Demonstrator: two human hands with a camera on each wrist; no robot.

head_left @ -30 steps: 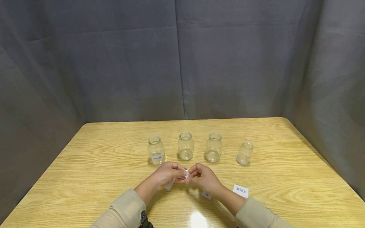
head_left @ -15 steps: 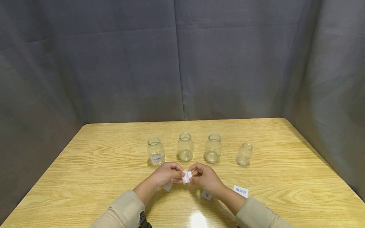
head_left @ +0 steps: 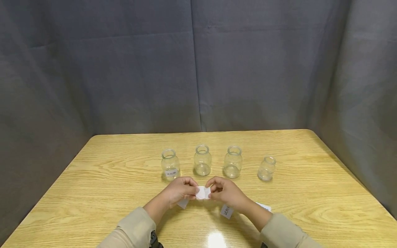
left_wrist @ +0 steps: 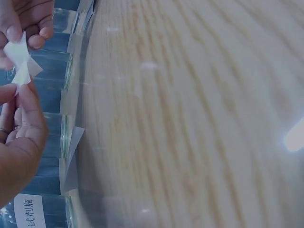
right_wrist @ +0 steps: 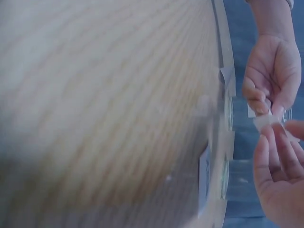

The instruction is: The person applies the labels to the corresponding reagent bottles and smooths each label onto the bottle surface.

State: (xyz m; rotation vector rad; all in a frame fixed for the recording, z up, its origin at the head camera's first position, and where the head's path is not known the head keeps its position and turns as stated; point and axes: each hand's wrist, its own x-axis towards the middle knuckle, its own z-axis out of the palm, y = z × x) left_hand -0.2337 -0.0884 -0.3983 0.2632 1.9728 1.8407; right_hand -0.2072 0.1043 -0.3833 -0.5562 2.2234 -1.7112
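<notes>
Between my two hands, in front of the jars, is a small white sticker label (head_left: 203, 193) with its blank face toward the head camera. My left hand (head_left: 178, 192) pinches its left end between thumb and fingers. The right end is in the pinch of my right hand (head_left: 228, 193). From the left wrist, the label (left_wrist: 23, 59) appears as two white flaps that spread apart. A glass jar (head_left: 170, 161) with a written label on its front stands beyond my left hand.
Two similar glass jars (head_left: 202, 159) (head_left: 233, 160) without labels and a smaller jar (head_left: 266, 168) continue the row rightward. On the wooden table (head_left: 93, 193) lie a paper label (head_left: 183, 203) by my left hand and two written labels (head_left: 227, 211) (head_left: 263, 206) by my right forearm.
The white label has gone from a narrow strip to a wider white piece as my fingers draw slightly apart. My right hand has shifted a little rightward; the jars stay put.
</notes>
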